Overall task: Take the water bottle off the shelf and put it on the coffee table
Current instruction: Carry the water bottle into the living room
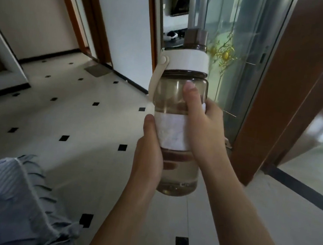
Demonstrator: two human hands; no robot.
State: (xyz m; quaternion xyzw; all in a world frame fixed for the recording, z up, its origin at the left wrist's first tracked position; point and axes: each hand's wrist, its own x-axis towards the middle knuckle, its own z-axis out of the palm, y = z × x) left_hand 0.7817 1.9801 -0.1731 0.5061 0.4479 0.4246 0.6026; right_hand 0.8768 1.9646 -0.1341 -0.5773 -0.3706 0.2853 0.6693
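The water bottle (pixel 181 96) is a tall clear brownish plastic bottle with a white band at the neck, a brown cap, a beige carry strap on its left side and a white label around the middle. It is upright in the air in the centre of the head view, above the floor. My left hand (pixel 149 152) wraps the lower left of the bottle, thumb up along its side. My right hand (pixel 202 124) grips the right side at the label, thumb pressed on the front. No shelf or coffee table is in sight.
White floor tiles (pixel 72 125) with small black diamonds spread below. A glass panel (pixel 240 50) with a gold ornament stands behind the bottle, with a wooden door frame (pixel 283 88) to its right. Blue striped clothing (pixel 2 199) fills the lower left.
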